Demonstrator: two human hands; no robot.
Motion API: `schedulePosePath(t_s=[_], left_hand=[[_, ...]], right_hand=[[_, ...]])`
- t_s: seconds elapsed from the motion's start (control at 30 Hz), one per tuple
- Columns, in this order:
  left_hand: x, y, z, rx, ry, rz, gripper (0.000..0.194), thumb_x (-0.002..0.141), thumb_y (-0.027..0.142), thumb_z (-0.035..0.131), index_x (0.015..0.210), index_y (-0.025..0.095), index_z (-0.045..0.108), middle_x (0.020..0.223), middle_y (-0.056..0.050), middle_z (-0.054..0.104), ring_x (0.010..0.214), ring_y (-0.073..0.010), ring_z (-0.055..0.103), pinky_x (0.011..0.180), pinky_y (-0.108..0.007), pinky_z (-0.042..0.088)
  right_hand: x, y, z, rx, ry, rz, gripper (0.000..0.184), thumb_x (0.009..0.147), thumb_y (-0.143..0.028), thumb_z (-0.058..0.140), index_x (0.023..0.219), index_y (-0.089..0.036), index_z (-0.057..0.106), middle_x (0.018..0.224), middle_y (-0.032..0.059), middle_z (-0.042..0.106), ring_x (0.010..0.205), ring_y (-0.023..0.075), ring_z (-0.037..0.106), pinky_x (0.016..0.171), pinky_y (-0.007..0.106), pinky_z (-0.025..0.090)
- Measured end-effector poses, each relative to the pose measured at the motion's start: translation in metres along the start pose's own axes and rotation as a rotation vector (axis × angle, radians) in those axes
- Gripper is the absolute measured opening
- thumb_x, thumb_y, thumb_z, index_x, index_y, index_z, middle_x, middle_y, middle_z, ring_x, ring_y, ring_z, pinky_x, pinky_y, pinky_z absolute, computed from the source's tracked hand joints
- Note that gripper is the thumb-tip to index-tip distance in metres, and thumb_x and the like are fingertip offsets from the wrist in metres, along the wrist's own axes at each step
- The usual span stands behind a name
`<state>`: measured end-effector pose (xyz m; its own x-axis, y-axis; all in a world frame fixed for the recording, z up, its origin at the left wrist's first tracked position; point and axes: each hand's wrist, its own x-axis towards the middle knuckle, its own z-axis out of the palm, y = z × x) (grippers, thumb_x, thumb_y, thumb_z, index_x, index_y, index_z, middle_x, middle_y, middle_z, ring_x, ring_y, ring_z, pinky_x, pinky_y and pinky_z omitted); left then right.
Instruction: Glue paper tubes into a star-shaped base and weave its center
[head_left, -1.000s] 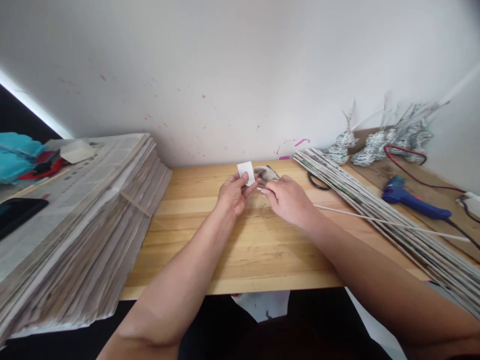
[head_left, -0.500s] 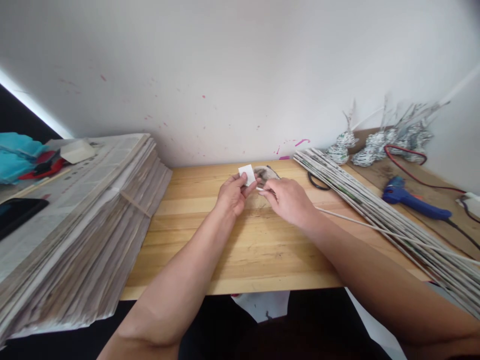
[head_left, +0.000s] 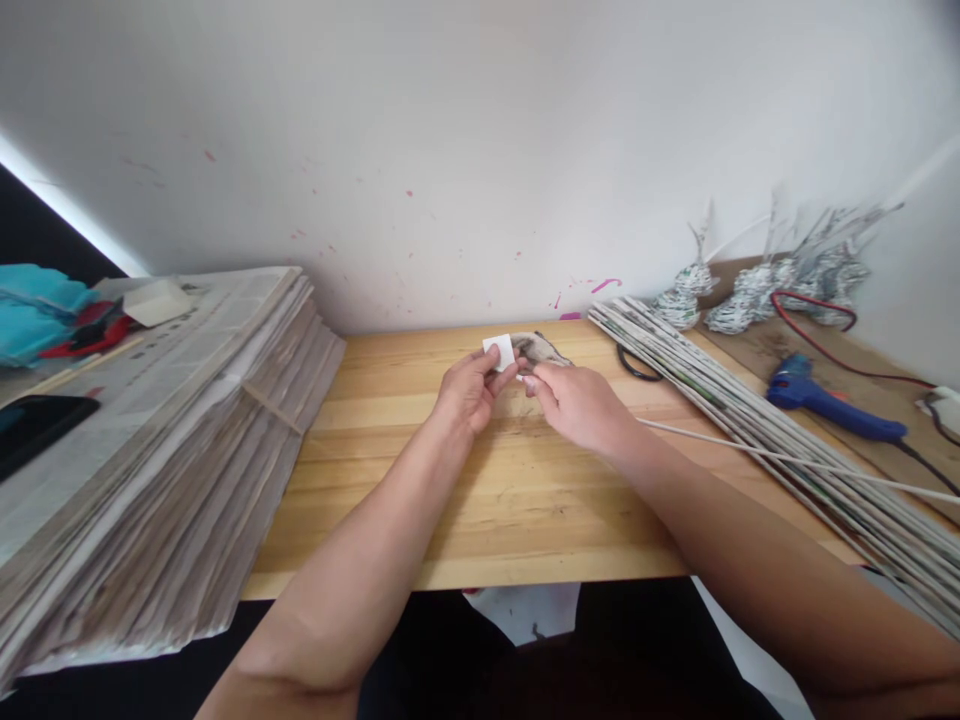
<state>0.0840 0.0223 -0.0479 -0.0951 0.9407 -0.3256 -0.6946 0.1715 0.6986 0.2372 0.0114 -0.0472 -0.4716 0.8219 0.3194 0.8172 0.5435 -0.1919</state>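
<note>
My left hand (head_left: 469, 388) pinches a small white paper piece (head_left: 500, 352) between thumb and fingers, just above the wooden table (head_left: 480, 500). My right hand (head_left: 577, 403) is closed on a thin white paper stick (head_left: 757, 455) that runs off to the right across the table. Its fingertips meet the left hand's at the paper piece. Behind both hands lies a crumpled grey scrap of newspaper (head_left: 541, 349).
A thick stack of newspapers (head_left: 157, 440) fills the left side. A bundle of rolled paper sticks (head_left: 765, 420) lies diagonally at the right, beside a blue glue gun (head_left: 829, 408) with a red cord. Woven paper pieces (head_left: 757, 285) stand by the wall. Black scissors handles (head_left: 634, 365) show.
Both hands stayed in place; the white paper piece shifted slightly right and my right fingertips closed in toward it. The thin stick's far end dropped a little.
</note>
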Motion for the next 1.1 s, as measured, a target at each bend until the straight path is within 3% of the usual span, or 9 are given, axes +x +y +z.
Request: schedulePosePath(t_s=[0.17,0.3,0.43,0.67,0.8,0.87,1.1], left_hand=[[0.0007,-0.0002,-0.0016,0.066,-0.053,-0.001,0.004,0.083,0.004,0.064,0.084,0.004,0.068,0.083,-0.012,0.072,0.073,-0.0149,0.072,0.070,-0.017,0.060],[0.0017,-0.0004,-0.0025,0.060,-0.050,-0.011,0.004,0.085,0.006,0.063,0.084,0.006,0.067,0.081,-0.011,0.072,0.072,-0.0152,0.072,0.070,-0.020,0.061],[0.0022,0.0002,-0.0023,0.032,-0.035,0.015,0.006,0.087,0.007,0.060,0.083,0.006,0.065,0.076,-0.009,0.071,0.067,-0.0150,0.072,0.064,-0.019,0.060],[0.0021,0.0000,-0.0027,0.002,-0.057,0.012,0.005,0.086,0.007,0.061,0.089,0.005,0.065,0.078,-0.010,0.071,0.070,-0.0164,0.073,0.065,-0.018,0.060],[0.0043,-0.0001,-0.0028,-0.011,-0.024,0.004,0.006,0.086,0.006,0.061,0.090,0.004,0.065,0.078,-0.011,0.071,0.070,-0.0160,0.072,0.066,-0.018,0.061],[0.0048,0.0004,-0.0025,-0.022,-0.009,0.005,0.006,0.086,0.006,0.061,0.090,0.005,0.065,0.079,-0.011,0.071,0.071,-0.0162,0.073,0.067,-0.019,0.061],[0.0034,0.0020,-0.0029,-0.013,-0.025,0.006,0.007,0.085,0.006,0.062,0.079,0.005,0.065,0.079,-0.011,0.070,0.076,-0.0178,0.073,0.068,-0.020,0.060]], right_hand=[[-0.0009,0.0003,-0.0007,0.084,-0.028,0.007,0.033,0.099,-0.031,0.039,0.083,-0.018,0.064,0.074,0.0056,0.067,0.064,0.0176,0.058,0.060,0.030,0.031],[-0.0014,0.0014,-0.0014,0.124,-0.004,0.015,0.028,0.097,-0.034,0.045,0.083,-0.019,0.064,0.073,0.0042,0.068,0.065,0.0169,0.059,0.060,0.029,0.031],[-0.0007,0.0020,-0.0032,0.056,0.067,-0.005,0.019,0.091,-0.037,0.058,0.089,-0.019,0.065,0.079,0.0043,0.069,0.068,0.0175,0.059,0.061,0.028,0.031],[-0.0003,0.0000,-0.0035,-0.090,0.019,-0.007,0.037,0.100,-0.038,0.039,0.084,-0.017,0.065,0.075,0.0082,0.069,0.065,0.0192,0.058,0.061,0.031,0.027],[-0.0005,-0.0004,-0.0049,-0.149,0.126,-0.075,0.025,0.095,-0.037,0.053,0.098,-0.017,0.067,0.087,0.0091,0.070,0.079,0.0222,0.059,0.068,0.032,0.029],[-0.0001,-0.0008,-0.0059,-0.177,0.155,-0.100,0.022,0.095,-0.034,0.053,0.096,-0.017,0.068,0.088,0.0092,0.070,0.083,0.0232,0.059,0.070,0.033,0.030],[-0.0006,-0.0022,-0.0044,0.053,-0.030,0.015,0.037,0.099,-0.033,0.040,0.079,-0.018,0.066,0.076,0.0069,0.069,0.065,0.0178,0.059,0.061,0.030,0.032]])
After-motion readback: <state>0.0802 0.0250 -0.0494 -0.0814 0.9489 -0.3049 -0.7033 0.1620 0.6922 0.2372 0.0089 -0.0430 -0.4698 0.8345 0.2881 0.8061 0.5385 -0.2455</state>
